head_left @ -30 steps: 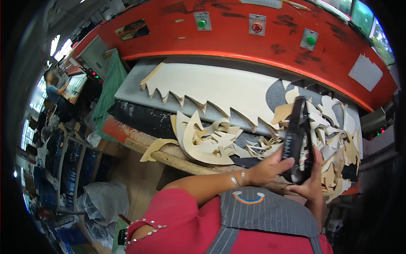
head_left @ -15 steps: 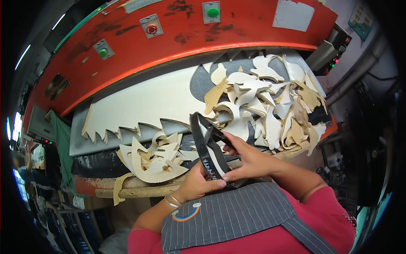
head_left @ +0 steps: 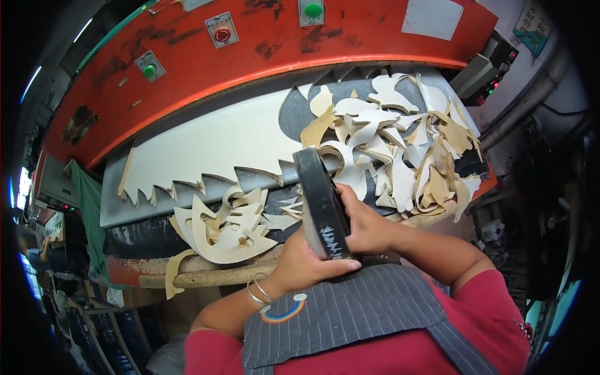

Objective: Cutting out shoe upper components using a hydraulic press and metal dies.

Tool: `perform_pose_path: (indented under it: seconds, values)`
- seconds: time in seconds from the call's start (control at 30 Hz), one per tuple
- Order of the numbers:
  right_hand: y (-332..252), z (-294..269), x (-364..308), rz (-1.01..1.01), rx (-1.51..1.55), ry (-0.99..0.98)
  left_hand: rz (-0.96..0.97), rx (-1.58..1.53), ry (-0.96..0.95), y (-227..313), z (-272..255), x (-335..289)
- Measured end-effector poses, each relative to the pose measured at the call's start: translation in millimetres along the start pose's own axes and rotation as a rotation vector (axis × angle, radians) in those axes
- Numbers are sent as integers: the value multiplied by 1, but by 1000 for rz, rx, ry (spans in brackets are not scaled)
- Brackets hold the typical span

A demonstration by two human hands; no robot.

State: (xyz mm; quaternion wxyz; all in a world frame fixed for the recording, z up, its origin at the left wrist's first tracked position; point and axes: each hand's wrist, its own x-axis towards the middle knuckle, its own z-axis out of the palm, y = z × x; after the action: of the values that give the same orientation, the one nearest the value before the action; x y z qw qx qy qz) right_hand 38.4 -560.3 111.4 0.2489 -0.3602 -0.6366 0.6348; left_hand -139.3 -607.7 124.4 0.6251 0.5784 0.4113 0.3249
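Note:
A black-banded cutting die (head_left: 322,203) with handwritten white marks on its side is held upright in front of my apron, over the near edge of the press bed. My left hand (head_left: 301,265) is closed round its lower left side, thumb along the bottom end. From the right, my right hand (head_left: 369,226) grips the die's other side; some of its fingers are hidden behind the band. Beyond the die, a stack of cream sheet material (head_left: 209,150) with a scalloped near edge lies on the grey cutting board (head_left: 115,203).
Cream and tan offcuts (head_left: 400,169) pile up on the board's right. Slotted offcuts (head_left: 228,231) lie at the near left, and a tan strip (head_left: 173,275) hangs over the wooden edge. The red press beam (head_left: 181,81) spans the back, with green and red push buttons.
Both hands have turned the die, so its outer side band now faces me and its hollow inside no longer shows. The material on the board looks the same.

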Motion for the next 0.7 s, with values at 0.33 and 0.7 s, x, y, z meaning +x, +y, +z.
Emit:
perform_pose_path:
  seconds: [0.33, 0.7]
  values:
    - [9, -23, 8, -40, 72, -185, 214, 20, -175, -42, -8, 18]
    - [1, -29, 9, 16, 21, -284, 205, -41, -315, -46, -16, 16]
